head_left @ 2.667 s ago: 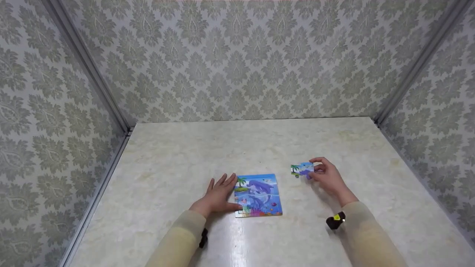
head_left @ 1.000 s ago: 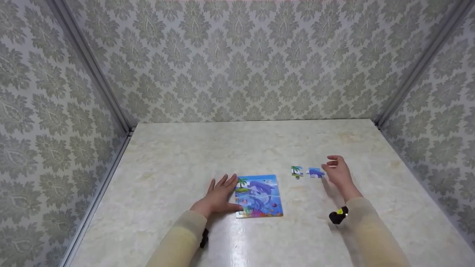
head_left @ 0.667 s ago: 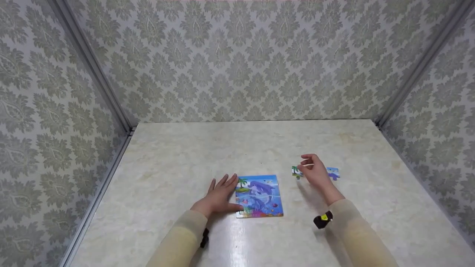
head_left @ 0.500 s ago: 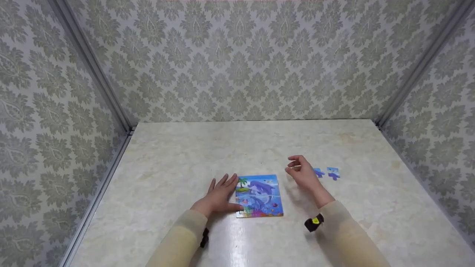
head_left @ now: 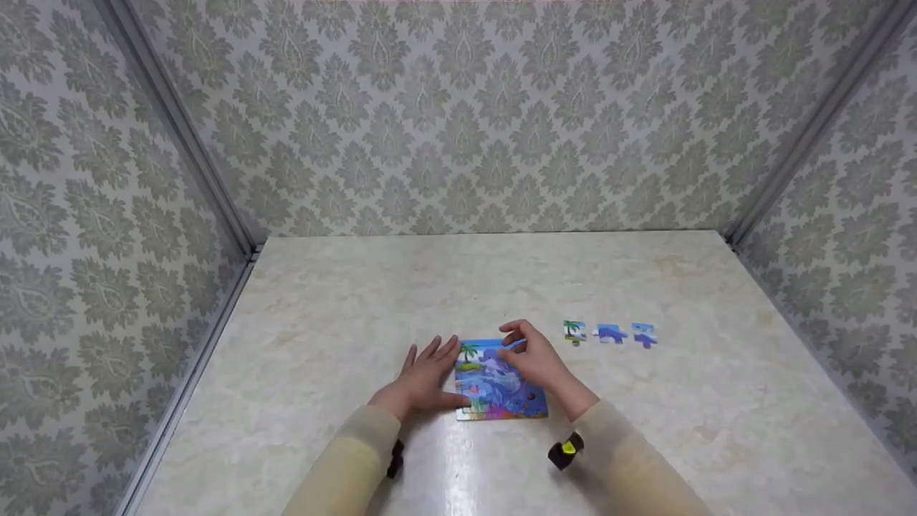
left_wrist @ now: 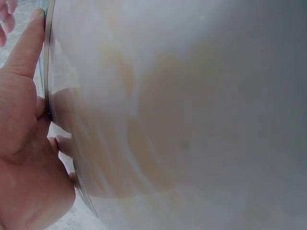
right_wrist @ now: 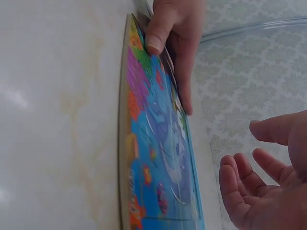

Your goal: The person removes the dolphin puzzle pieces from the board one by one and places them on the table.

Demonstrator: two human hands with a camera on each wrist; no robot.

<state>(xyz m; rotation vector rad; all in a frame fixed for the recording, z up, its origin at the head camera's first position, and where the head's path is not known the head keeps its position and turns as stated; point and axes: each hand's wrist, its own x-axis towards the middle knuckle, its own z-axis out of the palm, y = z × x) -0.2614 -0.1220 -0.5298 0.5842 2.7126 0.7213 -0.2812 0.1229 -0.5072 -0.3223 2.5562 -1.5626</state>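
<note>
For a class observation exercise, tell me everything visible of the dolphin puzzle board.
The puzzle board is flat, roughly square and tan-edged, perhaps wooden. Its picture shows purple dolphins, a palm islet, fish and bright coral. It lies on the table, left of three loose pieces. The left hand touches its left side, thumb on top; the right hand hovers over its upper right.

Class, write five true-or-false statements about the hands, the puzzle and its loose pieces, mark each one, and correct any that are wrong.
1. Three loose puzzle pieces lie on the table. True.
2. The left hand touches the puzzle board. True.
3. The right hand holds a puzzle piece. False: its fingers hold nothing.
4. The palm-tree piece is the loose one farthest from the board. False: it is the nearest.
5. Both sleeves are pale yellow. True.
</note>
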